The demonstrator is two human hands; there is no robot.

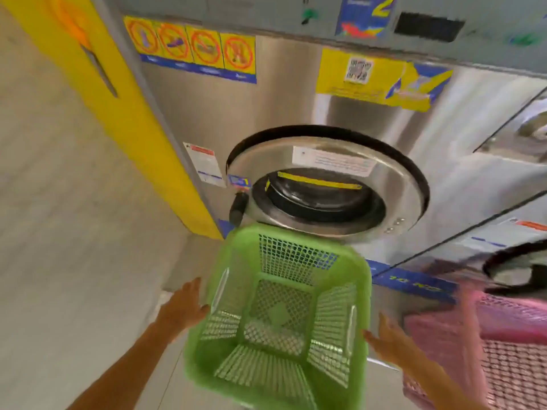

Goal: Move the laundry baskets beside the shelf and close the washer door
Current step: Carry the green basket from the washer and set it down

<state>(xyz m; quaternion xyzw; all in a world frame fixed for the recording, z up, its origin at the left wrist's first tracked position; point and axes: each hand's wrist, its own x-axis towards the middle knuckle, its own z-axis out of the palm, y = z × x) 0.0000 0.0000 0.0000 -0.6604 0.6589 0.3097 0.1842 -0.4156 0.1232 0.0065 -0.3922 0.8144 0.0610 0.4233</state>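
STEP: reaching for green basket (pixel 278 318) on floor below washer door (pixel 325 184) (shelf unseen) | GRIP: left hand (pixel 185 306), right hand (pixel 387 340) spread, flanking rim, nothing clasped | NEXT: clasp both sides, lift; pink basket (pixel 503 344) waits at right

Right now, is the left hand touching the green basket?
Touching, it seems: the head view shows the left hand with fingertips meeting the green basket rim, no gap visible, though blurred.

Green basket (pixel 278 318) blocks washer door (pixel 325 184); floor (pixel 74 232) left clear.
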